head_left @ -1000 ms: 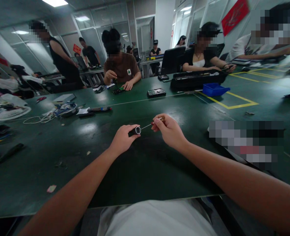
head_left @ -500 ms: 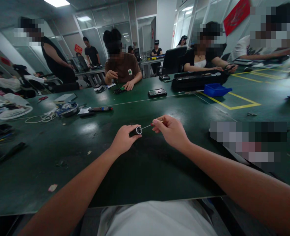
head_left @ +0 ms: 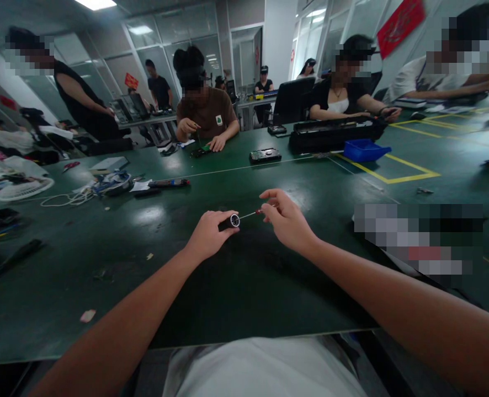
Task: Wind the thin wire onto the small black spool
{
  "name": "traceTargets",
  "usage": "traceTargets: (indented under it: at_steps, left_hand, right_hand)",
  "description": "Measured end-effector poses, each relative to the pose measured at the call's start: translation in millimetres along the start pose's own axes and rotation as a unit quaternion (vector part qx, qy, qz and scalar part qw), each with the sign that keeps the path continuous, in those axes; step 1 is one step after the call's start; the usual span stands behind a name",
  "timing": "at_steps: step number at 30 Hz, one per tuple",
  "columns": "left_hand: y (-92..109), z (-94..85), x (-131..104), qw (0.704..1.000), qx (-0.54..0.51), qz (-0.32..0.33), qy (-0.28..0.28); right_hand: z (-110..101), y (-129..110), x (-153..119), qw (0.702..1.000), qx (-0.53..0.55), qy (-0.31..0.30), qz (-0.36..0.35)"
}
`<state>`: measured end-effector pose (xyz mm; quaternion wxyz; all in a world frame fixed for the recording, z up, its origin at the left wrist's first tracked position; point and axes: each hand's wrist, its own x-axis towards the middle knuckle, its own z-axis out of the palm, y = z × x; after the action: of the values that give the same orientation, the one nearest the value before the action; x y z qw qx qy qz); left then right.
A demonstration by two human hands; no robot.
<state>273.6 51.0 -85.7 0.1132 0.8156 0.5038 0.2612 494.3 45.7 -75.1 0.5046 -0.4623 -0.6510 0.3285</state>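
Note:
A black cylindrical part with a silver ring at its end is gripped between the thumb and fingers of my left hand. My right hand holds a screwdriver with a red handle end, its index finger raised off the handle. The thin metal shaft points left, and its tip meets the ringed end of the black part. Most of the handle is hidden behind my right fingers. Both hands are above the green table.
Across the table a person works on a small board. Beyond my hands lie a hard drive, a blue tray and a pen-like tool. Cables and a white fan cover are at the left.
My right index finger has lifted and the right fingers have loosened around the screwdriver handle. My left hand has hardly moved. The standing person at the left has shifted left.

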Motion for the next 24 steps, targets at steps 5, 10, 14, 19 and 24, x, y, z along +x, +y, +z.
traceTargets:
  at_steps: [5,10,14,19,24]
  left_hand:
    - [-1.4,-0.2,0.9,0.999,0.006,0.037,0.027]
    - [-2.3,-0.9,2.6,0.998,0.035,0.038,0.021]
    - [-4.0,0.0,2.3,0.999,0.03,0.023,0.015]
    - [-3.9,0.8,1.5,0.999,0.024,0.024,0.016]
    - [-2.2,-0.3,1.4,0.999,0.028,0.026,0.017]
  right_hand:
    - [3.0,8.2,10.4,0.955,0.263,0.003,0.135]
    - [-3.0,21.4,22.2,0.927,0.3,0.033,0.224]
    - [-2.4,22.3,20.7,0.948,0.268,0.024,0.172]
    - [1.5,16.9,14.1,0.975,0.194,-0.005,0.105]
    - [0.7,10.5,8.1,0.995,0.093,-0.024,0.012]
